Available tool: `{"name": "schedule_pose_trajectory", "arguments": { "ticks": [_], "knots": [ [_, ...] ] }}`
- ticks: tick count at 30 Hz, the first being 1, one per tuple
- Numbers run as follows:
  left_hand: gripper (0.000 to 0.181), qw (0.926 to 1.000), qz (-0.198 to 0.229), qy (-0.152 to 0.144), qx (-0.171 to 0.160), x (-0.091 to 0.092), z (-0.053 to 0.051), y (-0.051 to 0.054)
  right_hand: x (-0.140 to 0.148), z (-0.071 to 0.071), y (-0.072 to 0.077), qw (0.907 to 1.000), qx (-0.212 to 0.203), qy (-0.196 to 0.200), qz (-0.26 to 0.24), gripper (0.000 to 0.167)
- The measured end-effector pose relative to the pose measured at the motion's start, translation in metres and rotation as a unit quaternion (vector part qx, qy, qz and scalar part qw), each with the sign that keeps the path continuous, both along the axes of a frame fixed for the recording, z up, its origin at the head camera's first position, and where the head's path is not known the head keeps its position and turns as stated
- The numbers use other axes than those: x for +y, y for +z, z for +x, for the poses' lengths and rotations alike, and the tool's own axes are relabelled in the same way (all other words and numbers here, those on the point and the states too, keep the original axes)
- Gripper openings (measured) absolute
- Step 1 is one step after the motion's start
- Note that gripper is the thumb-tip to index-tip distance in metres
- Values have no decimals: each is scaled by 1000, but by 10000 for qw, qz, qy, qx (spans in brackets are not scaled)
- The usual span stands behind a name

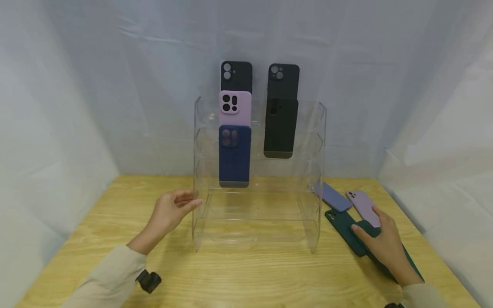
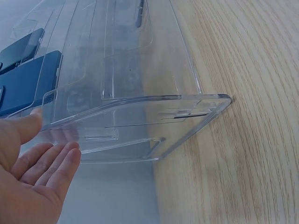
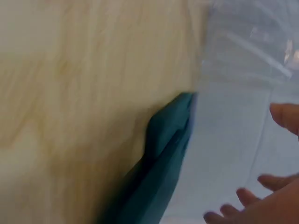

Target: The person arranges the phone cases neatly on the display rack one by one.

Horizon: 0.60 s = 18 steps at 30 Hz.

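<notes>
A clear tiered stand (image 1: 258, 220) bears several phone cases. In its left column stand a black phone case (image 1: 243, 79), a pink phone case (image 1: 242, 117) and a navy phone case (image 1: 235, 164); two dark phone cases (image 1: 280, 132) overlap in the right column. My left hand (image 1: 165, 214) is at the stand's left side panel, thumb and relaxed fingers on either side of its edge; whether they touch is unclear. Over dark green phone cases (image 1: 344, 233) on the table's right hovers my right hand (image 1: 381, 244), fingers spread. Contact there is hard to judge; the right wrist view is blurred.
Behind the green cases lie a blue phone case (image 1: 336, 198) and a lilac phone case (image 1: 362, 207). The wooden table (image 1: 246, 273) meets pale sheeting (image 1: 154, 85) at the back and both sides. Each forearm wears a small black camera (image 1: 148, 281).
</notes>
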<state>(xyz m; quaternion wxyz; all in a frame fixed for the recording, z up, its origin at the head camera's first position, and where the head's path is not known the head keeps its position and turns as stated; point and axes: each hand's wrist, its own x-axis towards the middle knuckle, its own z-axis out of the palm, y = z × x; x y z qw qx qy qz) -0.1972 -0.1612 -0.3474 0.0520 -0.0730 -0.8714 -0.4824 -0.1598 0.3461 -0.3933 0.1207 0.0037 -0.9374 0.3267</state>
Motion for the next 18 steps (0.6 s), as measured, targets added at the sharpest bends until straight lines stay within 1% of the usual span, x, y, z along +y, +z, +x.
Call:
{"name": "schedule_pose_trajectory", "arguments": {
  "ticks": [5, 9, 11, 13, 18],
  "knots": [
    [48, 10000, 29, 6, -31, 0, 0, -1, 32, -2, -14, 9980, -535, 258, 217, 88],
    [48, 9999, 55, 36, -98, 0, -1, 0, 42, -3, -21, 9928, -1045, 384, 437, 88],
    [47, 9999, 73, 52, -117, 0, -1, 0, 44, -4, -24, 9902, -1216, 425, 543, 89],
    [46, 9998, 94, 68, -132, 0, -1, -1, 46, -6, -29, 9889, -1243, 478, 658, 89],
    [47, 9998, 87, 78, -137, 0, -1, -1, 47, -12, -35, 9876, -921, 558, 1139, 84]
  ]
}}
